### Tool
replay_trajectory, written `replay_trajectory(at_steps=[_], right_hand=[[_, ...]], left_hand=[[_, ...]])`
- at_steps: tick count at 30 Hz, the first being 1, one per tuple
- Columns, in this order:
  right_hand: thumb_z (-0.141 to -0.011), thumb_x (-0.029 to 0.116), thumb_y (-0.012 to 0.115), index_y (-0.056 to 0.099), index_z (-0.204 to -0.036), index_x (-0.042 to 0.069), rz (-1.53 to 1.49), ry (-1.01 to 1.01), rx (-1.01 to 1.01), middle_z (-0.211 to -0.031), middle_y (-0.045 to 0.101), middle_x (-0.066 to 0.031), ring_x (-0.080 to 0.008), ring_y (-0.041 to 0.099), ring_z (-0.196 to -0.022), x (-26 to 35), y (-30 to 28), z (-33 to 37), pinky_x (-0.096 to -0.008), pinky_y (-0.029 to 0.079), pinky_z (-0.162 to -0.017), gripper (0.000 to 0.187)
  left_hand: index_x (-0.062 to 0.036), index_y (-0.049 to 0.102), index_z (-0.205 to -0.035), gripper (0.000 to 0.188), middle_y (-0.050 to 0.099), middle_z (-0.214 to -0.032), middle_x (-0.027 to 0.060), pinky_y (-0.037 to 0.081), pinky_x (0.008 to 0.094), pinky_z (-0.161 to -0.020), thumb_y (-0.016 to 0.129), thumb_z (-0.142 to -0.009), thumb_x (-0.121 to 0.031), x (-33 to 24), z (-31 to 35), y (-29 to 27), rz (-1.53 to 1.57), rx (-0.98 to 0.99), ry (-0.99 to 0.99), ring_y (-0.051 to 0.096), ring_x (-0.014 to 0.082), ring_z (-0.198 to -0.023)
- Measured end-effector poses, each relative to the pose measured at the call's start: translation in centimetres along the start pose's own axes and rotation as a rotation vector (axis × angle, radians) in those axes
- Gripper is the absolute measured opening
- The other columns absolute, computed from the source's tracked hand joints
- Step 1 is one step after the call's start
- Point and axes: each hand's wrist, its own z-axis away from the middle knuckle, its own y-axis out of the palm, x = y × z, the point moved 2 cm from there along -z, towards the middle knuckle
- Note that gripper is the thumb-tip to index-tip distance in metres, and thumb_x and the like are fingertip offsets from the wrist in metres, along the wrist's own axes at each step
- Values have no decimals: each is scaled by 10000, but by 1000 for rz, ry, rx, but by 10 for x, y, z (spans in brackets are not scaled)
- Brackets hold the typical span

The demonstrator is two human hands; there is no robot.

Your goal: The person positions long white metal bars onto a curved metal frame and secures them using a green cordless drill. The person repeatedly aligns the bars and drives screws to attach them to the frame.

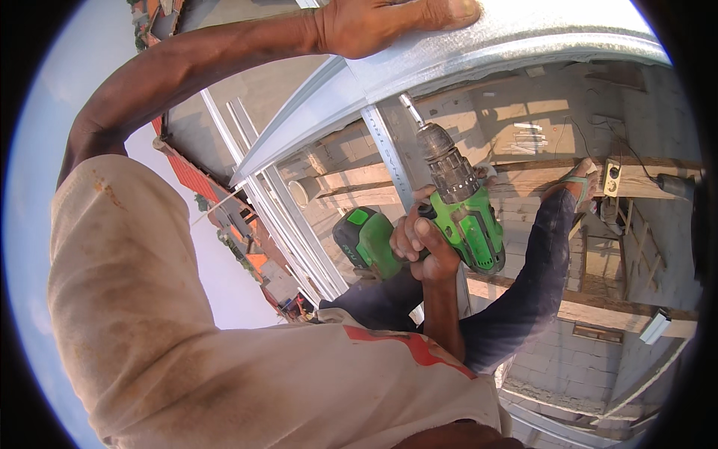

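My left arm arches over to the top, where my left hand [396, 22] lies on a shiny galvanized steel channel [523, 45]. Its thumb or finger stretches along the metal; the other fingers are cut off by the picture's edge. In the middle, my right hand [430, 243] is closed around the handle of a green and black cordless drill [471, 228]. The drill's battery [366, 239] points left. A socket bit [410, 108] in the chuck tilts up and left, its tip just below the channel's edge, seemingly apart from it.
Wooden beams [598, 307] cross below, over a floor far down. My foot in a sandal [580, 179] stands on one, beside a power socket strip [612, 178]. Long steel profiles [292, 232] run at the left. A steel strut [389, 153] descends from the channel. Rooftops [187, 176] lie beyond.
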Motion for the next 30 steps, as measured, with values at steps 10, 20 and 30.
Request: replay_trajectory(at_steps=[10, 20, 30], right_hand=[[-957, 192, 684, 536, -1221, 60, -37, -11, 31, -660, 448, 4, -100, 409, -480, -6, -1, 2, -294, 370, -495, 330], [-957, 224, 709, 545, -1274, -7, 24, 83, 15, -676, 494, -11, -91, 420, -489, 33, 12, 19, -285, 377, -509, 425], [-970, 295, 688, 536, -1307, -14, -54, 48, -107, -664, 437, 21, -90, 415, -499, 77, 15, 83, -284, 383, -518, 481]], left_hand=[[-63, 420, -1131, 555, 419, -974, 126, 485, 418, -875, 484, -1033, -605, -32, -26, -5, 204, -336, 120, 511, 227, -938], [-47, 429, -1130, 485, 429, -1028, 147, 407, 442, -922, 569, -1007, -495, -39, -15, -13, 224, -346, 25, 455, 243, -970], [-16, 466, -1158, 531, 457, -1025, 165, 391, 450, -917, 547, -988, -512, -48, -19, -21, 186, -339, -7, 466, 289, -974]])
